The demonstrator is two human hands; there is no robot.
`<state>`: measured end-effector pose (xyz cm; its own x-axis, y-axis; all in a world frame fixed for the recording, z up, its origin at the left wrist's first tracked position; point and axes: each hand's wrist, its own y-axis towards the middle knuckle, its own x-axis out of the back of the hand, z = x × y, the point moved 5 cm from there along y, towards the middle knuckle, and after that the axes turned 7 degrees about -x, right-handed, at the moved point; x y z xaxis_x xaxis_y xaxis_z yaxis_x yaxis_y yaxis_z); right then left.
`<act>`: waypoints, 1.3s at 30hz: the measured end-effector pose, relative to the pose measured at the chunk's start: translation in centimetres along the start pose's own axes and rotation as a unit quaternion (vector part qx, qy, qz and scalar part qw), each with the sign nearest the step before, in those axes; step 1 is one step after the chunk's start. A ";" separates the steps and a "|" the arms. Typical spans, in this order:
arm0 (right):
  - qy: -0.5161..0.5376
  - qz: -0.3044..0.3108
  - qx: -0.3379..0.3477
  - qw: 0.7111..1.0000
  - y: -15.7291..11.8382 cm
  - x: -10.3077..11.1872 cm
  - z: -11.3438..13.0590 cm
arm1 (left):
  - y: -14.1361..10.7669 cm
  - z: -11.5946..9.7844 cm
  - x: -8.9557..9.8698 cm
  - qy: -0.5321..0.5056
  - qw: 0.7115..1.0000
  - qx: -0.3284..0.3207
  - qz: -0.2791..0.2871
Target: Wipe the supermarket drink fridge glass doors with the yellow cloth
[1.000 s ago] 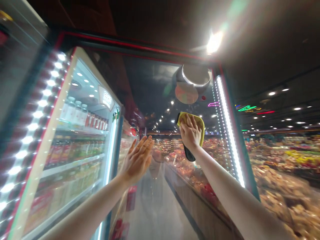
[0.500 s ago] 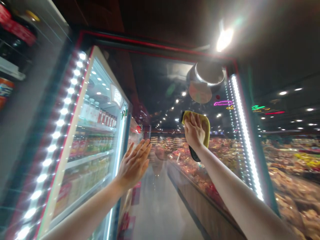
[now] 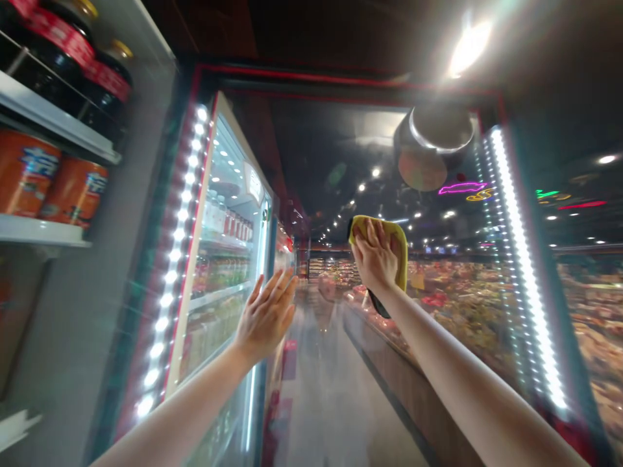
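Against a large glass pane [image 3: 331, 363] framed by light strips, my right hand [image 3: 376, 254] presses a yellow cloth [image 3: 402, 243] with a dark edge or underside. Its fingers lie spread over the cloth, which hangs down below the palm. Lower and to the left, my left hand [image 3: 267, 316] is raised with fingers stretched out and nothing in it. Its palm faces the glass; whether it touches is hard to tell. Reflections of shelves, goods and ceiling lights cover the pane.
At the left, an open grey cabinet holds dark bottles [image 3: 61, 48] with red labels and orange cans [image 3: 73, 191] on white shelves [image 3: 39, 230]. Bright LED strips run down the left [image 3: 170, 277] and right [image 3: 525, 266] sides of the pane. Produce displays [image 3: 594, 344] stand at the far right.
The view has turned left, bringing more of the bottles and cans in. The pane's frame shifts right in the picture, while the cloth under my right hand is now farther from the right light strip.
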<state>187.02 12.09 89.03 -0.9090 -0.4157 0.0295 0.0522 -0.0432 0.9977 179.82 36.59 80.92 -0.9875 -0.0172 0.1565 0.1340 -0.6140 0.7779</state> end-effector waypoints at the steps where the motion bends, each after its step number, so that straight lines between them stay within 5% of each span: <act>1: 0.000 0.009 0.009 1.000 -0.2 -0.5 2.0 | -0.2 0.3 0.0 0.002 1.000 0.004 0.005; 4: 0.024 0.072 0.130 0.989 -2.9 -1.2 6.3 | -1.0 0.9 0.3 0.009 1.000 0.018 0.015; 7: 0.066 0.104 0.251 0.960 -5.5 -0.5 5.9 | -2.3 2.0 0.8 0.023 0.999 0.031 0.012; 9: 0.076 0.084 0.239 0.964 -4.6 -0.1 4.3 | -3.2 2.9 1.2 0.030 0.999 0.032 0.007; 11: 0.073 0.041 0.152 0.985 -1.9 -0.3 3.7 | -3.9 3.9 1.5 0.033 0.999 0.038 0.001; 15: 0.072 0.004 0.016 0.997 1.3 -2.0 8.0 | -4.4 5.2 1.6 0.023 0.998 0.064 -0.007; 19: 0.087 0.089 0.156 0.980 -3.0 -2.7 12.8 | -4.8 5.0 1.5 0.012 0.997 0.078 0.013; 22: 0.110 0.120 0.280 0.946 -6.7 -1.6 11.6 | -5.9 5.0 1.7 0.024 0.996 0.076 0.040; 26: 0.106 0.064 0.196 0.973 -4.4 -1.5 9.4 | -7.4 5.5 2.0 0.046 0.996 0.057 0.050; 30: 0.096 0.040 0.063 0.993 -1.7 -2.9 13.2 | -7.8 6.0 1.9 0.046 0.996 0.070 0.043; 33: 0.116 0.102 0.152 0.976 -3.8 -3.2 16.6 | -7.9 5.8 1.9 0.042 0.995 0.082 0.049; 36: 0.134 0.144 0.263 0.944 -6.2 -2.6 16.3 | -8.6 5.9 2.3 0.042 0.992 0.101 0.064; 39: 0.137 0.105 0.213 0.962 -4.2 -2.9 14.4 | -9.5 6.6 2.9 0.051 0.990 0.109 0.079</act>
<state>183.51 26.58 85.61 -0.7503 -0.6016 0.2741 -0.0043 0.4191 0.9079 176.25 47.56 77.96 -0.9544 -0.1868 0.2328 0.2913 -0.4126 0.8631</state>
